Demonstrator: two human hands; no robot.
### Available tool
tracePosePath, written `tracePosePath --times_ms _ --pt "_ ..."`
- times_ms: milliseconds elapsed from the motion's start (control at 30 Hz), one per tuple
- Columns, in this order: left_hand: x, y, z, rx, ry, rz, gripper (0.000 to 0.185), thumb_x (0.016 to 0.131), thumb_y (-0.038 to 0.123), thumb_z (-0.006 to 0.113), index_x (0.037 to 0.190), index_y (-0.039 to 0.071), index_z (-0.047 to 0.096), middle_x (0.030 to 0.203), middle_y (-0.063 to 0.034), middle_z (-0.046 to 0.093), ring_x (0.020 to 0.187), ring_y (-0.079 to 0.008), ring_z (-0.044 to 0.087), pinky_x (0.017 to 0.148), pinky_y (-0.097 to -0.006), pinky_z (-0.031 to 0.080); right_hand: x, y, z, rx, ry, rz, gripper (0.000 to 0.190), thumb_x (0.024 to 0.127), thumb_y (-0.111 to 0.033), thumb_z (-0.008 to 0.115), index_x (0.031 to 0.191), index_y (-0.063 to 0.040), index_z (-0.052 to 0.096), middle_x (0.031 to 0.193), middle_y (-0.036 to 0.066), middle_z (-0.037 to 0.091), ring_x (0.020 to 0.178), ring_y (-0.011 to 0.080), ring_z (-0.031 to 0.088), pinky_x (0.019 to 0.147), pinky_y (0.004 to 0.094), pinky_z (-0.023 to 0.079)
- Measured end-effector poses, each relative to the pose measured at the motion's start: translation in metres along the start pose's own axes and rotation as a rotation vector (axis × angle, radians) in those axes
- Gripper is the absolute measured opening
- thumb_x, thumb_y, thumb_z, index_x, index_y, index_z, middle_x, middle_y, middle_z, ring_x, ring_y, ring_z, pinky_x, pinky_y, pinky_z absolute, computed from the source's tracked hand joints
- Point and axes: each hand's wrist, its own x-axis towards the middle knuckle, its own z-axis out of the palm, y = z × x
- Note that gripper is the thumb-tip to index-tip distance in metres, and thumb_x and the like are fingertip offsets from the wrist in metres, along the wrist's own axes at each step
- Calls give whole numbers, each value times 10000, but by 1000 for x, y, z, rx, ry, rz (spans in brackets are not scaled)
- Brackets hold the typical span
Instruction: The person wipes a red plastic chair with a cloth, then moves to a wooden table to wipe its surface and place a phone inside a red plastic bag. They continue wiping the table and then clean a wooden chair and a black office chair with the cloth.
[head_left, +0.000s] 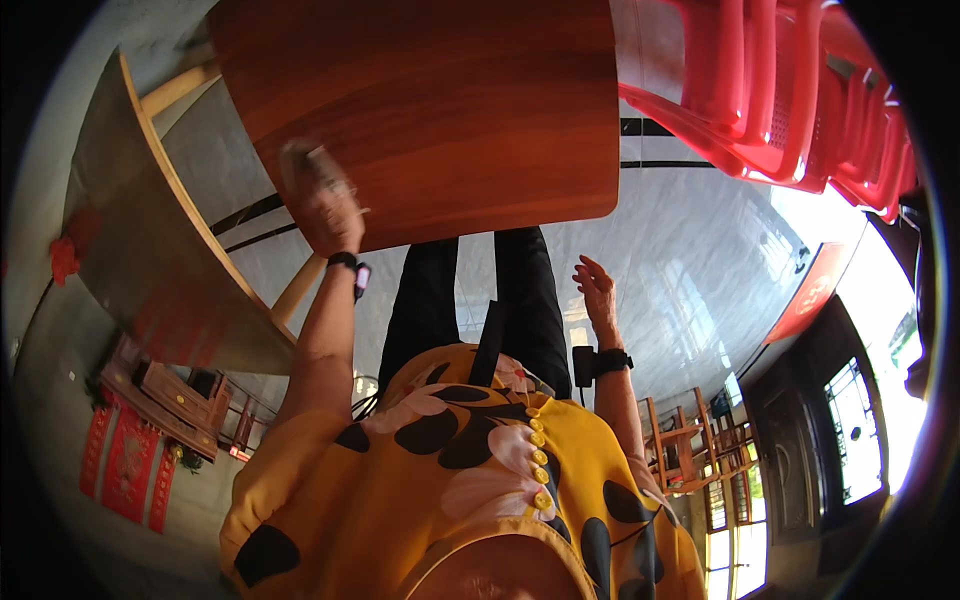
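My left hand (343, 217) reaches over the left front corner of a reddish-brown wooden tabletop (480, 127). Its fingers are around a small greyish object (309, 165), too blurred by motion to name; whether the object touches the wood, I cannot tell. A black band with a small device (361, 279) circles that wrist. Lower on the other side, my right hand (598, 294) hangs free beside my leg with its fingers apart and nothing in it. A black strap with a small box (583, 366) sits on the right wrist.
Stacked red plastic chairs (780, 97) stand off the table's right side. To the left is a grey panel with a pale wooden edge (199, 217), with pale wooden bars (300, 289) near it. Glossy grey floor (675, 255) surrounds my legs. Wooden furniture (682, 442) stands behind right.
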Motion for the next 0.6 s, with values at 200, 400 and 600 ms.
tracePosePath --times_ms 200,400,600 --pt "-43 -1 5 -185 153 -148 599 1044 468 445 1432 13 466 1085 -185 664 851 -238 714 608 -298 641 5 4 6 -10 -30 -64 391 993 -257 638 1334 -66 640 1051 122 738 908 188 717 785 313 550" --pt "-143 114 108 322 -280 931 497 879 163 668 1362 112 563 1490 -101 452 1353 -424 410 985 -574 406 9 8 7 -5 24 -29 405 989 -267 639 1338 -62 638 1083 122 736 929 188 711 802 318 545" --pt "-181 197 194 374 -487 1424 624 981 298 523 1574 203 352 1663 -13 268 1537 -298 205 1237 -512 198 1 14 0 59 35 30 432 984 -265 640 1373 -79 617 1169 111 715 987 198 704 828 338 547"
